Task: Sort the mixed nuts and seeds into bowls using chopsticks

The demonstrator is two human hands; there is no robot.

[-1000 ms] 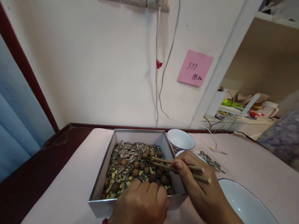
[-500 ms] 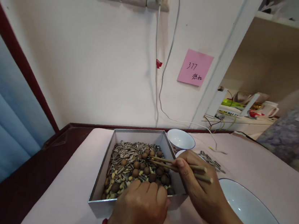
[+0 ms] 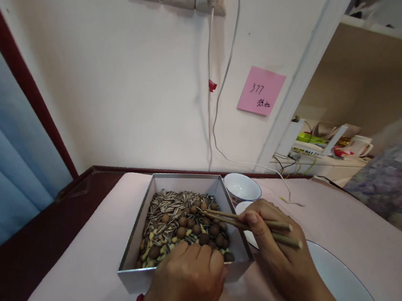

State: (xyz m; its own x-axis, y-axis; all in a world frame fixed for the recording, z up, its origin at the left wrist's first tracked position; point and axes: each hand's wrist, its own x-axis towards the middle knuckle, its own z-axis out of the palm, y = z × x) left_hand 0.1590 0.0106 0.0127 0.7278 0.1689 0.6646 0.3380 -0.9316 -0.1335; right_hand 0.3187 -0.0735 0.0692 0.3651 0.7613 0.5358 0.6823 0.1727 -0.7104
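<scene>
A silver-rimmed box [image 3: 136, 221] holds striped sunflower seeds [image 3: 167, 202], round brown balls [image 3: 181, 232] and small yellowish beans [image 3: 174, 240]. My right hand [image 3: 283, 258] is closed around a pair of wooden chopsticks [image 3: 227, 216], reaching over the box's right wall. Their tips are low among the seeds and balls near the middle; a pale seed seems to lie at the tips, though whether it is pinched I cannot tell. Fingers curled, my left hand [image 3: 188, 283] grips the box's front wall and covers part of the contents.
Behind the box's right corner stands a small white bowl [image 3: 242, 187]; a second bowl [image 3: 242, 206] is partly hidden by my right hand. A large white bowl [image 3: 348, 290] sits at right. A white cable [image 3: 254, 165] runs down the wall onto the pink-covered table [image 3: 91, 239].
My right hand has shifted slightly right with the chopsticks, whose tips stay near the same spot. It now hides the seed pile on the table. My left hand is almost still.
</scene>
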